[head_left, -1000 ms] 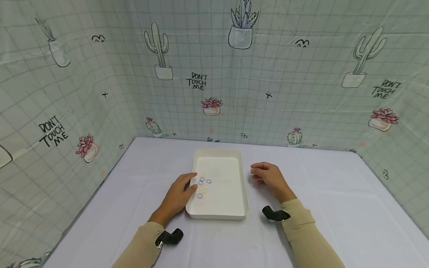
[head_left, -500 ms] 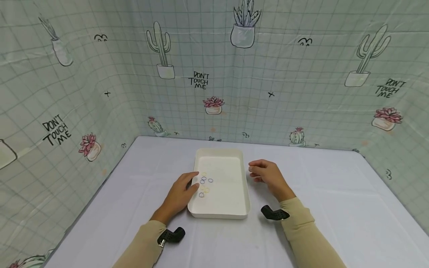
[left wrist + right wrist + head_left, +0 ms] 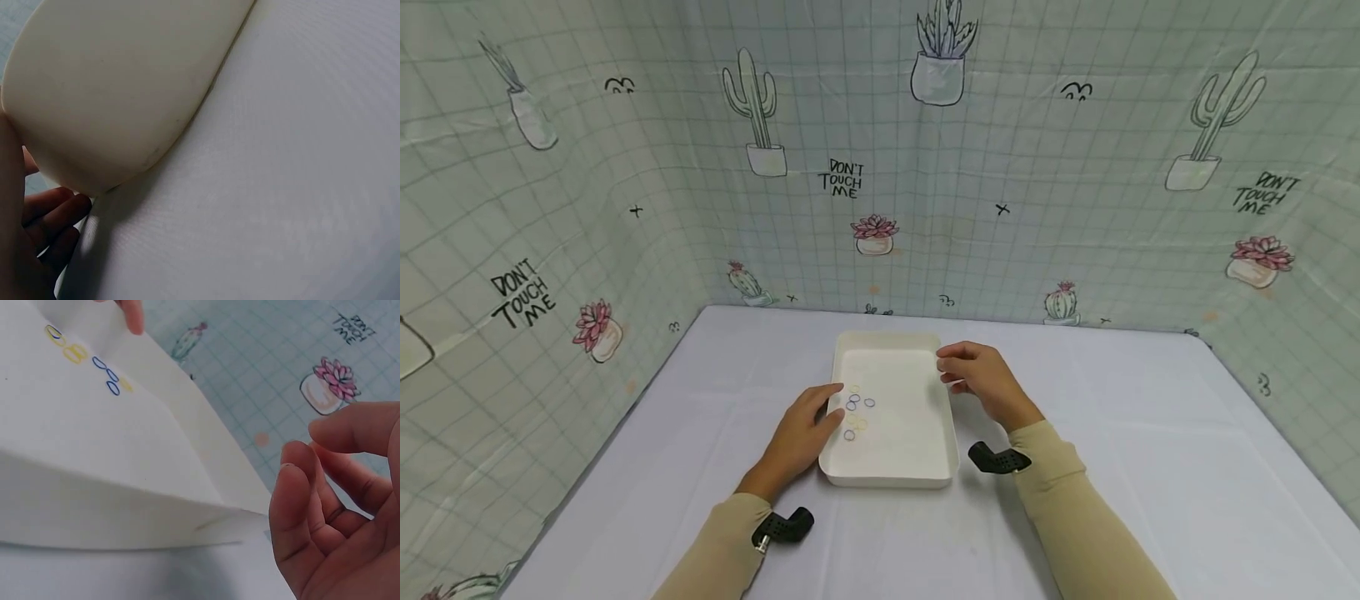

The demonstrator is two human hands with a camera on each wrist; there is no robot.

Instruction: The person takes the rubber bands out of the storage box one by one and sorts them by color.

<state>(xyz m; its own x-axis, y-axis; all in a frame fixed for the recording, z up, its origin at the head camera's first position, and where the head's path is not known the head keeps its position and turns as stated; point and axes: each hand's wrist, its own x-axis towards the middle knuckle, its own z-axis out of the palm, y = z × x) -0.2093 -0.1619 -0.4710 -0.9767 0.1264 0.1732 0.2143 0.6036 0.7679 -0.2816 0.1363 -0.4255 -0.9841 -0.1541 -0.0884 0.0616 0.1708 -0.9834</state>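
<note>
A shallow white rectangular tray [image 3: 904,450] lies on the table. Inside its left half are several small thin loops like rubber bands, some blue [image 3: 112,388] and some yellow [image 3: 74,354]. My left hand [image 3: 796,435] grips the tray's left wall, with thumb and index finger over the rim; the left wrist view shows other fingers [image 3: 62,215] curled against the outside. Over the far part of the right rim hovers my right hand [image 3: 988,382]. Its fingers are loosely bent and a gap shows below the index fingertip, with nothing held in the right wrist view.
A white cloth covers the table [image 3: 1157,433]. Behind and to the left hangs a checked curtain [image 3: 970,150] printed with cacti and words. Each wrist carries a black camera mount [image 3: 1000,458], which sticks out inward over the table.
My right hand has moved left and a little forward, from beside the tray to its right rim. The left hand stays on the left wall, and the loops lie as before.
</note>
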